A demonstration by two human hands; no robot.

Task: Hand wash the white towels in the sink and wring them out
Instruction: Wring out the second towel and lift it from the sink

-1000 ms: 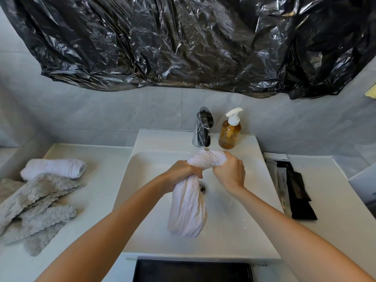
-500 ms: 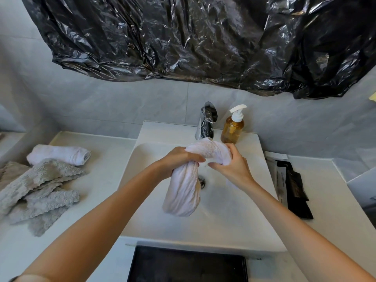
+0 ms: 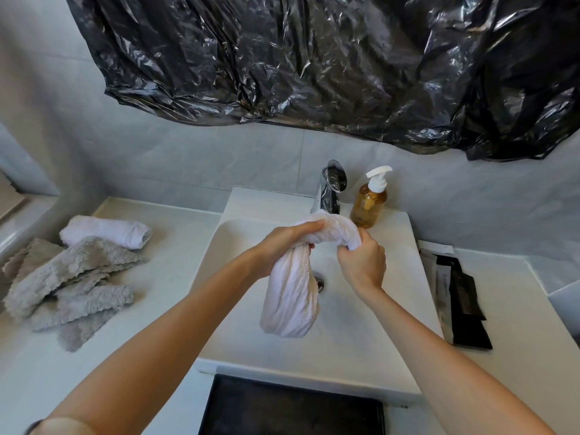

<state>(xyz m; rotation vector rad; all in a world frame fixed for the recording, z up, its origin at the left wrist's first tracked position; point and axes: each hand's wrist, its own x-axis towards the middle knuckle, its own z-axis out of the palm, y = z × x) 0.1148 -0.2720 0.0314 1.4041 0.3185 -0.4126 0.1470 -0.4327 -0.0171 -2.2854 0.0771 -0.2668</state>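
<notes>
Over the white sink (image 3: 361, 350), a white towel (image 3: 290, 296) hangs twisted into a soft, heavy-looking rope, likely wet and limp. Both hands grip its upper end: the left hand (image 3: 287, 243) wraps the neck, the right hand (image 3: 362, 262) clutches the bunched tip. Behind the sink stand a faucet (image 3: 332, 189) and soap bottle (image 3: 370, 200). Left of it, a rolled white towel (image 3: 106, 230) and grey cloths (image 3: 67, 284) lie on the counter (image 3: 157, 309), clear of the wringing.

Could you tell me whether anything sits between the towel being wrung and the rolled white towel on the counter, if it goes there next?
Nothing visible: white towel, gripped by left hand and right hand, has only sink rim and bare counter before the rolled towel.
</notes>
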